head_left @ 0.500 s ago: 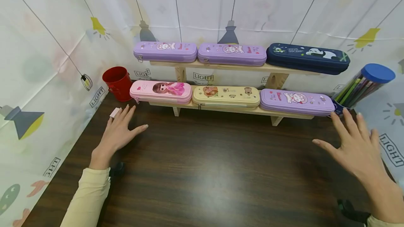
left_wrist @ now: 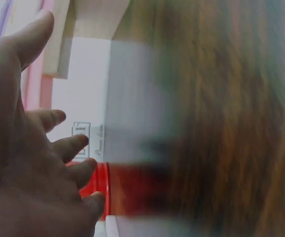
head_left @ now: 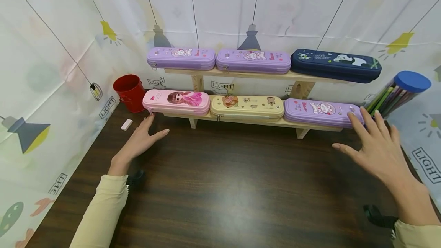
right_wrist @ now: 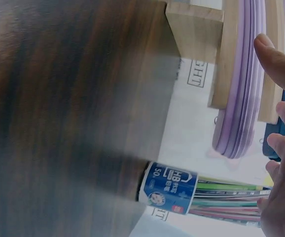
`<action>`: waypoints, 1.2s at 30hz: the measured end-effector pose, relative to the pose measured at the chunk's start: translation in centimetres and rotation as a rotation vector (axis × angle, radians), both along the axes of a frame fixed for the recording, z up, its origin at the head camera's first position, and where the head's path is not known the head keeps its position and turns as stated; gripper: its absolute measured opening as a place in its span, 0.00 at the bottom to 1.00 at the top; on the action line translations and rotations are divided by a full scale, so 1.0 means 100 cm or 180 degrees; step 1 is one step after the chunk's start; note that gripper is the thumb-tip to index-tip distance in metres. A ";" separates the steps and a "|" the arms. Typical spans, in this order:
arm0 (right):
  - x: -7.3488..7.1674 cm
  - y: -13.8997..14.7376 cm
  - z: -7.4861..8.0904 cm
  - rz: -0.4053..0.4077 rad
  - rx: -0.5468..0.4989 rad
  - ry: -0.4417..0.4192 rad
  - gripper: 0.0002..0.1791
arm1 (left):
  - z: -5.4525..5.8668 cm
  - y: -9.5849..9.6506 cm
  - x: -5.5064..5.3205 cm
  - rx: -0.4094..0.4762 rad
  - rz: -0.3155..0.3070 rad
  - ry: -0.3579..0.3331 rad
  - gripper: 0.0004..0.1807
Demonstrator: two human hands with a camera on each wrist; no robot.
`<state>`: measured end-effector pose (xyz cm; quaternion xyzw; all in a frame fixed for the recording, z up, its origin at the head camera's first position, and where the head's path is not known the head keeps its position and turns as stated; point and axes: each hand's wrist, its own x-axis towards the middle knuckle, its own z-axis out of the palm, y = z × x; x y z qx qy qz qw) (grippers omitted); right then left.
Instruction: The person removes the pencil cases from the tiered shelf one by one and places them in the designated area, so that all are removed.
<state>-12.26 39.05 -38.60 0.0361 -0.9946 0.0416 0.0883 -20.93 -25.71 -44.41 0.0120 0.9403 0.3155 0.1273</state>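
My left hand (head_left: pixel 139 141) hovers over the table, fingers spread and empty, just in front of the pink pencil case (head_left: pixel 176 102) at the left end of the lower shelf. To the right, my right hand (head_left: pixel 379 152) is spread too, holding nothing, its fingertips overlapping the right end of the lower purple pencil case (head_left: pixel 322 112); whether they touch cannot be told. A yellow pencil case (head_left: pixel 247 107) lies between those two. On the upper shelf sit two purple pencil cases, one left (head_left: pixel 181 58) and one in the middle (head_left: pixel 253 61), and a dark blue panda pencil case (head_left: pixel 335 65).
A red bucket (head_left: pixel 130 93) stands left of the wooden shelf (head_left: pixel 299 89), with a white eraser (head_left: pixel 126 124) in front of it. Right of the shelf is a tub of pencils (right_wrist: pixel 169 188) with a blue lid (head_left: pixel 412 81). Printed curtains enclose the dark table (head_left: pixel 220 171).
My left hand has moved right, away from the white eraser, which is now in full view. My right hand has shifted slightly left and up towards the lower purple case.
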 end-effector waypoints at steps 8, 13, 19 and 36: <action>-0.013 -0.005 0.005 0.0162 -0.0013 -0.0007 0.57 | 0.003 0.013 -0.008 0.0625 0.0203 -0.0203 0.60; -0.022 -0.011 0.005 0.0301 -0.0027 0.0026 0.57 | 0.001 0.020 -0.012 0.1212 0.0285 -0.0188 0.57; -0.035 -0.023 0.008 0.0458 -0.0010 0.0065 0.57 | -0.005 0.033 -0.018 0.2271 0.0327 -0.0147 0.48; -0.068 -0.040 0.010 0.0845 -0.0188 -0.0103 0.52 | -0.008 0.048 -0.025 0.4564 0.0700 -0.0691 0.30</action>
